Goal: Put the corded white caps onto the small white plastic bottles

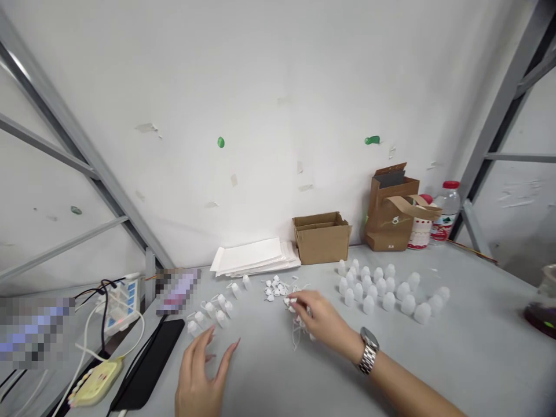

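At the front left, my left hand (pixel 202 370) is open, its thumb and fingers apart and nothing seen between them. Just beyond it stand several small white capped pieces (pixel 220 317) in loose rows. My right hand (pixel 321 318), a metal watch on its wrist, reaches in from the right. Its fingertips come together at a small white piece (pixel 288 301) at the edge of a pile of small white parts (pixel 275 288). Thin white strands (pixel 296 337) lie under that hand, partly hidden by it. To the right stand several frosted white domed caps (pixel 368 304).
Against the wall are a stack of white envelopes (pixel 252 258), an open cardboard box (pixel 324 243), a brown paper bag (pixel 388 223) and a red-capped bottle (pixel 447 211). A black flat pad (pixel 152 365), a phone (pixel 178 291), a power strip (pixel 119 307) and cables lie left.
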The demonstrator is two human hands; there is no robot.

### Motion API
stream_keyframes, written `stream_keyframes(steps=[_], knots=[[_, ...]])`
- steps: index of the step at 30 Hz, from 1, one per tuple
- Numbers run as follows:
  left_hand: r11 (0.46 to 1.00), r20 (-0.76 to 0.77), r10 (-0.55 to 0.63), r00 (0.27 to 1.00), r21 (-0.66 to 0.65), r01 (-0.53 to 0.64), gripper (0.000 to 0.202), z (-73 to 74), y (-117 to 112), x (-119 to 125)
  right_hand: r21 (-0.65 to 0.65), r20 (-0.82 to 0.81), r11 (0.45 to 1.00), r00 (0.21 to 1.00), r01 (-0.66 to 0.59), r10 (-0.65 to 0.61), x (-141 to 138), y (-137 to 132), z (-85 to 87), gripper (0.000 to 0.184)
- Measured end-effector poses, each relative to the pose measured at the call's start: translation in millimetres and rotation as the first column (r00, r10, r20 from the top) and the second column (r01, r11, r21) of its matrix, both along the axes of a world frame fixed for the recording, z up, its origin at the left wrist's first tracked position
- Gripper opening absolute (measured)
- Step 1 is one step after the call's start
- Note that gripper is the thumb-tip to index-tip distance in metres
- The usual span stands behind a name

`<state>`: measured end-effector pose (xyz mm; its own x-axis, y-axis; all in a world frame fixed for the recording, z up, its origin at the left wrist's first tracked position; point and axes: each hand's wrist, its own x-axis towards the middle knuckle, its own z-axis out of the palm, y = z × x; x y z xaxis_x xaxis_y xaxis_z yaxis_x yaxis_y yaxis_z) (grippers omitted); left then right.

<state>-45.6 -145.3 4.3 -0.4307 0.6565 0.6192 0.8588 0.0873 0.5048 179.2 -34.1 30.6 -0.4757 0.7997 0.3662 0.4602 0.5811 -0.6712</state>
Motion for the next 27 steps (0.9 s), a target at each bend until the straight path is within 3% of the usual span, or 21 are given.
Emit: stream_keyframes(steps=[2,4,7,9,12,14,16,19,21,23,25,27], knots=[[0.995,0.01,-0.099,0.995,-0.035,0.099,0.045,3.3,2.2,9.0,0.241,0.156,0.938,0.944,0.25,-0.292,15.8,13.8,3.8,0.022],[0.969,0.073,-0.211,0.975,-0.119,0.218,0.037,7.0,10.9,17.0,0.393,0.291,0.808,0.774,0.439,-0.562,33.7,26.9,5.1,0.018],[0.885,0.197,-0.374,0.906,-0.216,0.412,0.028,14.0,34.5,27.1,0.494,0.407,0.694,0.566,0.524,-0.717,55.3,38.5,3.5,0.015],[0.812,0.251,-0.472,0.845,-0.248,0.528,0.024,19.0,56.3,32.1,0.507,0.445,0.684,0.521,0.524,-0.729,62.1,40.5,1.5,0.014],[0.712,0.278,-0.584,0.763,-0.275,0.646,0.021,23.2,94.3,35.3,0.5,0.476,0.701,0.515,0.508,-0.713,63.8,40.9,-1.8,0.013],[0.722,0.238,-0.595,0.768,-0.261,0.64,0.021,22.0,119.1,34.1,0.491,0.489,0.712,0.518,0.502,-0.702,63.5,42.4,-4.6,0.013],[0.77,0.191,-0.568,0.8,-0.219,0.599,0.021,17.5,139.1,31.0,0.482,0.494,0.726,0.532,0.491,-0.688,64.1,45.2,-6.7,0.014],[0.817,0.193,-0.523,0.83,-0.164,0.553,0.02,7.3,153.3,26.4,0.469,0.456,0.737,0.582,0.486,-0.674,63.4,47.7,-3.8,0.018],[0.821,0.192,-0.519,0.833,-0.16,0.548,0.021,1.3,152.3,25.9,0.451,0.366,0.761,0.681,0.467,-0.635,58.1,43.4,3.5,0.019],[0.799,0.181,-0.547,0.817,-0.176,0.575,0.022,-2.1,146.4,28.2,0.405,0.258,0.848,0.847,0.343,-0.466,47.3,32.1,12.4,0.016],[0.76,0.177,-0.594,0.785,-0.196,0.619,0.023,-2.5,139.1,32.9,0.294,0.231,0.955,0.965,0.05,-0.122,32.2,15.1,18.3,0.012],[0.716,0.188,-0.636,0.748,-0.218,0.664,0.022,-1.4,132.4,39.0,0.18,0.287,0.945,0.934,-0.273,0.215,16.0,-3.4,17.9,0.008]])
